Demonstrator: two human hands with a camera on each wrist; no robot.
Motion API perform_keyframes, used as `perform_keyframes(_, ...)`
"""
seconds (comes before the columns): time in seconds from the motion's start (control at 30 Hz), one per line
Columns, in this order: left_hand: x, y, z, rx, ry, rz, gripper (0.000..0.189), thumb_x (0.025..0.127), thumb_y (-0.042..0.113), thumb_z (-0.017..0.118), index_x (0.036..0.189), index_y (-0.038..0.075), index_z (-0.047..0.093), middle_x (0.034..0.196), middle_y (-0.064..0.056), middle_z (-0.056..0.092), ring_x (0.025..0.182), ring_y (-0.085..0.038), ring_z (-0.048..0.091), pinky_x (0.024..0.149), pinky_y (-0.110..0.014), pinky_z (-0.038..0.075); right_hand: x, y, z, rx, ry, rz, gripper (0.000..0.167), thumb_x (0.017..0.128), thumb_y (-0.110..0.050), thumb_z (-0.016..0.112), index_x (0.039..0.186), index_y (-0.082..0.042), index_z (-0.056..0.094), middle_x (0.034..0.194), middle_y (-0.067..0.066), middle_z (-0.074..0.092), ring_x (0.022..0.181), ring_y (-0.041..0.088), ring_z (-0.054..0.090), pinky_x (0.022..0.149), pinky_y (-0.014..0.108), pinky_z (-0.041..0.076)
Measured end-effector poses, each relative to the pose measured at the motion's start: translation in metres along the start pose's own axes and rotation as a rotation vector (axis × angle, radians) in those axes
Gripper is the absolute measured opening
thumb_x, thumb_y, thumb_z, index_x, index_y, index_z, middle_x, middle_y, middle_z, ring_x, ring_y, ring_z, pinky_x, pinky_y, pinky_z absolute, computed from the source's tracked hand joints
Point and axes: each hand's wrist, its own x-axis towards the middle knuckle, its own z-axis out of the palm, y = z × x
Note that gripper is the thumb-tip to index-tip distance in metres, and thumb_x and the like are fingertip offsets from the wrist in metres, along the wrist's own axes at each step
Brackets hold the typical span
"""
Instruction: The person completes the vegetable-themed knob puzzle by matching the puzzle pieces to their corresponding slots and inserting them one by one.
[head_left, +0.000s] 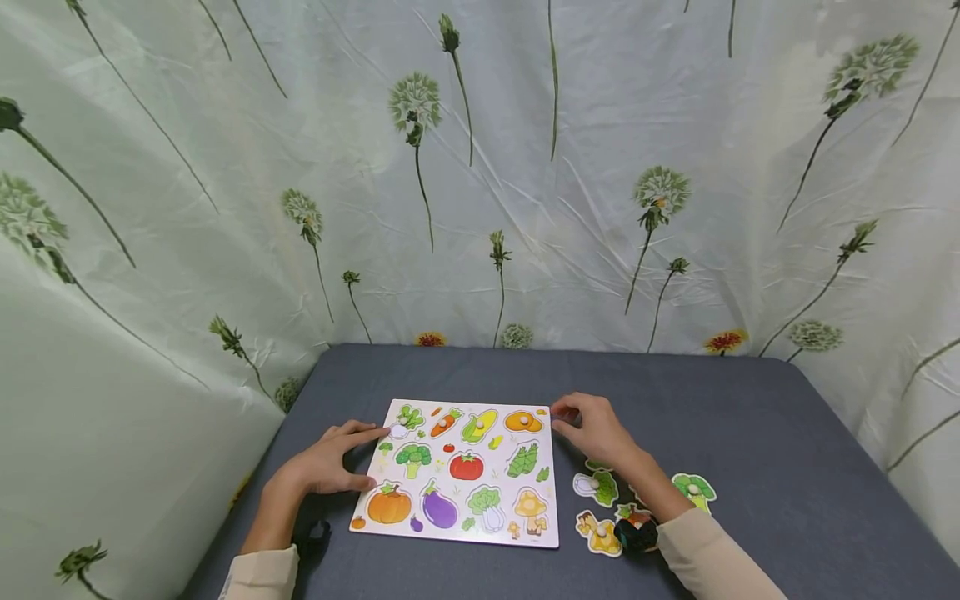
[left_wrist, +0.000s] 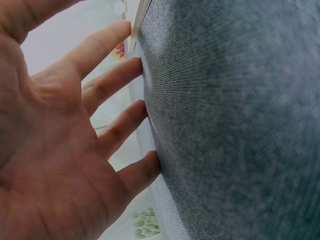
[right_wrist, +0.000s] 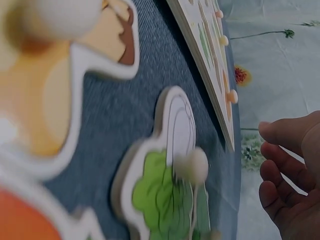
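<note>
A white puzzle board [head_left: 465,475] printed with vegetables lies flat on the table. Knobbed pieces sit in its top row, among them a carrot piece [head_left: 446,423], a corn piece [head_left: 480,426] and an orange-brown oval piece [head_left: 523,422]. My left hand [head_left: 330,460] rests at the board's left edge, fingers spread, with index finger and thumb touching the rim. By the top right corner is my right hand [head_left: 596,429]; its fingers are loosely bent and hold nothing in the right wrist view. Below it lies a leafy green piece with a white stem [right_wrist: 155,195].
Right of the board lie several loose knobbed pieces, including a mushroom piece [head_left: 600,533], a broccoli piece [head_left: 693,492] and a reddish piece [head_left: 633,514] partly hidden by the right wrist. The dark grey table [head_left: 675,400] meets a flower-printed curtain [head_left: 525,183] behind and at the left.
</note>
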Motion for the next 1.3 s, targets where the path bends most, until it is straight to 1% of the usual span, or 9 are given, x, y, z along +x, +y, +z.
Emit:
perform_keyframes(0.1,0.0,0.0,0.0,-0.003,-0.002,-0.005,0.088,0.073,0.043,0.085,0.153,0.025,0.051,0.155,-0.012,0.045,0.137,-0.039,0.038,0.104,-0.074,0.038,-0.005,0.002,-0.006,-0.008,0.003,0.0,0.016,0.09,-0.008,0.078,0.106,-0.006,0.077,0.099,0.003,0.073,0.085,0.017,0.063,0.07,0.028,0.051)
perform_keyframes(0.23,0.001,-0.001,0.0,0.001,-0.004,0.001,0.088,0.074,0.042,0.085,0.153,0.024,0.052,0.155,-0.013,0.045,0.137,-0.04,0.038,0.103,-0.074,0.038,-0.011,0.007,-0.015,-0.015,0.008,-0.011,0.018,0.09,-0.009,0.078,0.108,-0.006,0.077,0.101,0.003,0.073,0.087,0.02,0.063,0.069,0.027,0.05)
perform_keyframes(0.4,0.001,-0.003,0.001,-0.001,-0.003,-0.005,0.088,0.074,0.043,0.085,0.153,0.025,0.051,0.155,-0.013,0.044,0.137,-0.039,0.038,0.103,-0.074,0.038,-0.02,0.011,-0.027,-0.026,0.027,-0.028,0.017,0.089,-0.01,0.08,0.105,-0.007,0.078,0.098,0.001,0.073,0.085,0.021,0.063,0.069,0.026,0.05)
perform_keyframes(0.53,0.001,-0.005,0.002,0.002,-0.001,0.0,0.088,0.074,0.044,0.085,0.153,0.025,0.052,0.155,-0.013,0.045,0.137,-0.039,0.039,0.102,-0.074,0.039,-0.028,0.016,-0.037,-0.042,0.034,-0.005,0.017,0.089,-0.012,0.08,0.105,-0.009,0.078,0.096,-0.002,0.071,0.084,0.018,0.061,0.069,0.025,0.049)
perform_keyframes(0.87,0.001,-0.005,0.002,0.007,0.001,-0.01,0.088,0.073,0.045,0.085,0.152,0.026,0.053,0.155,-0.013,0.045,0.136,-0.038,0.039,0.102,-0.073,0.039,-0.048,0.032,-0.058,-0.088,0.049,0.024,0.019,0.089,-0.015,0.081,0.107,-0.011,0.078,0.098,-0.003,0.071,0.082,0.015,0.057,0.068,0.024,0.047)
perform_keyframes(1.03,0.001,-0.004,0.003,0.005,-0.003,-0.012,0.087,0.074,0.044,0.085,0.152,0.026,0.053,0.155,-0.013,0.045,0.136,-0.039,0.039,0.102,-0.073,0.039,-0.058,0.037,-0.071,-0.11,0.059,0.024,0.019,0.089,-0.018,0.081,0.107,-0.012,0.078,0.098,-0.003,0.072,0.083,0.016,0.058,0.067,0.025,0.046)
perform_keyframes(1.17,0.001,-0.003,0.004,0.006,-0.002,-0.013,0.087,0.074,0.044,0.085,0.152,0.026,0.052,0.155,-0.012,0.045,0.137,-0.039,0.039,0.102,-0.074,0.039,-0.068,0.042,-0.083,-0.148,0.049,0.061,0.02,0.09,-0.021,0.081,0.108,-0.013,0.078,0.099,-0.005,0.071,0.085,0.016,0.059,0.068,0.025,0.045)
perform_keyframes(1.3,0.002,-0.003,0.004,0.009,-0.001,-0.012,0.087,0.073,0.044,0.085,0.152,0.026,0.053,0.155,-0.012,0.045,0.136,-0.039,0.039,0.102,-0.074,0.039,-0.08,0.05,-0.093,-0.175,0.065,0.057,0.02,0.088,-0.022,0.082,0.107,-0.014,0.078,0.099,-0.004,0.072,0.084,0.018,0.06,0.066,0.025,0.044)
